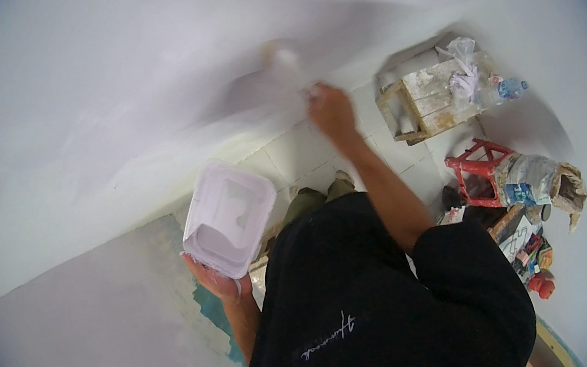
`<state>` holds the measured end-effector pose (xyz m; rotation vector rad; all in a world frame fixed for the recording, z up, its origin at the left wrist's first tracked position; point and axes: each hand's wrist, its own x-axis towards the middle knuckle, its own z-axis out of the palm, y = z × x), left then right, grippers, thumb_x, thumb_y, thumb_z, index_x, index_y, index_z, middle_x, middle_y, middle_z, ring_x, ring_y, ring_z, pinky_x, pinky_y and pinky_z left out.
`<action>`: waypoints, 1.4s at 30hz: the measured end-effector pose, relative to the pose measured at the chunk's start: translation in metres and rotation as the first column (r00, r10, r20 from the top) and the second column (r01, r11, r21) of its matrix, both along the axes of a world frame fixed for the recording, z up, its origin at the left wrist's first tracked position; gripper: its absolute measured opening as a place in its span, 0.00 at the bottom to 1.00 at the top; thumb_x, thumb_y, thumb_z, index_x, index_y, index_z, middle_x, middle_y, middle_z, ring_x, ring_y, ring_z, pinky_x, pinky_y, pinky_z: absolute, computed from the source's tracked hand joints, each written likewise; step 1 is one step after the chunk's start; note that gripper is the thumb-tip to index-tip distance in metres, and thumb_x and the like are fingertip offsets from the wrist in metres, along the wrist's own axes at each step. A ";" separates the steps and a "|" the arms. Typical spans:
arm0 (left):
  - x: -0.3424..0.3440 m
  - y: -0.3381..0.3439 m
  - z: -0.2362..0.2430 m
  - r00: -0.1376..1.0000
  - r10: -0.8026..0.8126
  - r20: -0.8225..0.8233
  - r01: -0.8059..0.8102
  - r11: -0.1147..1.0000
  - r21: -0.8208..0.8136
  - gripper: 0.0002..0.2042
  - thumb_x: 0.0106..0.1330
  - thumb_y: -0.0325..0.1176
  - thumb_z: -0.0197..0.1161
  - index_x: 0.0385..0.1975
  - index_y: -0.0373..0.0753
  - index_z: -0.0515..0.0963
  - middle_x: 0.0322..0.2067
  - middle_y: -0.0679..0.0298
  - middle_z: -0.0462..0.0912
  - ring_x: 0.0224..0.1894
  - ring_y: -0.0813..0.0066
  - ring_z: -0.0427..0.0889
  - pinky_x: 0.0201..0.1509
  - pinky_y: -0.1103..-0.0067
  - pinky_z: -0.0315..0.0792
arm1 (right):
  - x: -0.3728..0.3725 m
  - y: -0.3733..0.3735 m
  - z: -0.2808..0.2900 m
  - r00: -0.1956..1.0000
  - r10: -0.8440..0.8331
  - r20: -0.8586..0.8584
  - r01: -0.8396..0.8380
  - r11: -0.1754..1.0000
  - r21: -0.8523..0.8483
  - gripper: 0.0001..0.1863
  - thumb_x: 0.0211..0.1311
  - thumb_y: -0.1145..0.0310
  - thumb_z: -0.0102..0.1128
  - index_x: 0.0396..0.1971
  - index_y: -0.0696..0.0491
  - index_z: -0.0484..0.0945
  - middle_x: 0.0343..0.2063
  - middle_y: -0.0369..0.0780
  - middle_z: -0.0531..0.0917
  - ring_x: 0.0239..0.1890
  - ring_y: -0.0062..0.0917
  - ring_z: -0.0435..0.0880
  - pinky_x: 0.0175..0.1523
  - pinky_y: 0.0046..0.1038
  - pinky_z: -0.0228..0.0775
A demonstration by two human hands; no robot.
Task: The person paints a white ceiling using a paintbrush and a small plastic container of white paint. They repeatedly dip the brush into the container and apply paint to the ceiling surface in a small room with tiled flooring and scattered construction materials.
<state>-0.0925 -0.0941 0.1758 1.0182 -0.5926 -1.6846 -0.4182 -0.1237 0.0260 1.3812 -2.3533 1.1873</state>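
Observation:
My left hand [218, 277] is closed on the lower end of a white plastic tub [264, 187], which is tilted and has some white paint-like stuff [214, 242] at its near end. My right hand [332, 112] is closed around the handle of a paintbrush [282, 57] with a pale, tan-tipped head. The brush is smeared by motion, and its head is at the white wall [92, 84]; whether it touches cannot be made out. Dark shadows of arm and brush fall on the wall around it.
Right of me stands a stained wooden bench [439, 95] with a plastic bag [464, 73] and a clear bottle [509, 88] on it. Nearer are a red plastic stool [477, 180], a torn paper sack [568, 190] and assorted clutter. Pale floor tiles [301, 154] run below the wall.

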 end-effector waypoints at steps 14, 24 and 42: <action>-0.006 0.009 0.004 1.000 0.023 0.002 -0.023 1.000 -0.001 0.27 0.74 0.52 0.35 0.62 0.38 0.63 0.60 0.59 0.67 0.63 0.61 0.65 0.68 0.65 0.58 | 0.096 -0.033 0.063 0.921 0.174 0.347 -0.232 0.964 0.133 0.05 0.57 0.70 0.55 0.30 0.52 0.79 0.25 0.46 0.80 0.29 0.42 0.81 0.35 0.42 0.73; -0.004 0.008 0.001 0.999 -0.046 -0.008 0.046 0.999 0.006 0.26 0.74 0.51 0.32 0.63 0.40 0.60 0.62 0.59 0.65 0.65 0.59 0.62 0.68 0.60 0.57 | -0.050 -0.010 0.035 0.970 0.201 0.133 -0.226 0.952 0.207 0.12 0.58 0.64 0.58 0.39 0.51 0.82 0.38 0.45 0.84 0.37 0.42 0.82 0.43 0.41 0.75; -0.008 0.013 0.009 0.994 -0.053 0.091 0.051 0.998 0.031 0.28 0.74 0.54 0.35 0.62 0.39 0.63 0.61 0.60 0.67 0.64 0.60 0.64 0.68 0.62 0.57 | -0.194 0.026 -0.007 0.820 -0.559 0.121 0.521 0.818 0.243 0.15 0.61 0.61 0.55 0.35 0.59 0.80 0.26 0.55 0.81 0.31 0.52 0.81 0.39 0.47 0.72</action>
